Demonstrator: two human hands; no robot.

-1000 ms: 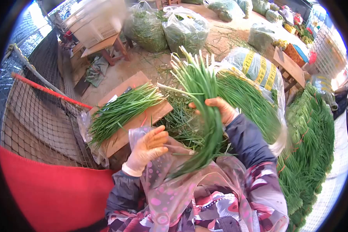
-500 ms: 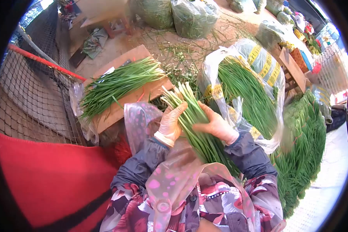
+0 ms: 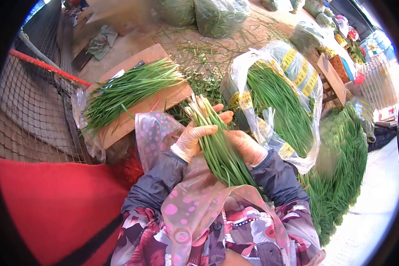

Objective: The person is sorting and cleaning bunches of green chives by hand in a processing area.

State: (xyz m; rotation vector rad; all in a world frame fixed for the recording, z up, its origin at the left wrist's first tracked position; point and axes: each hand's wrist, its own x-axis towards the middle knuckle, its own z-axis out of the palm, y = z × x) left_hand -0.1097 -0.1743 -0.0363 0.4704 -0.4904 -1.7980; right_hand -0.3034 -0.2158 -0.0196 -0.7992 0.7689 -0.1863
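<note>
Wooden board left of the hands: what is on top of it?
A pile of green stalks covers much of the wooden board, pale ends towards the right. A dark handle-like piece shows at the pile's upper edge. Whatever lies under the pile cannot be seen.

Stalks (image 3: 226, 164) at the fingers (image 3: 205, 130): green, white-ended.
Below them, pink-spotted apron (image 3: 176, 213); left, red cloth (image 3: 53, 204); right, yellow-banded bag (image 3: 314, 84).

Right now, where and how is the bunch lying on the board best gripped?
Probably around the lying bunch, just behind its pale ends, coming from above with the nearer left hand, once that lets go of the held bunch. There the stalks gather more narrowly, while the leafy ends spread out; the board beneath seems to block the underside.
</note>
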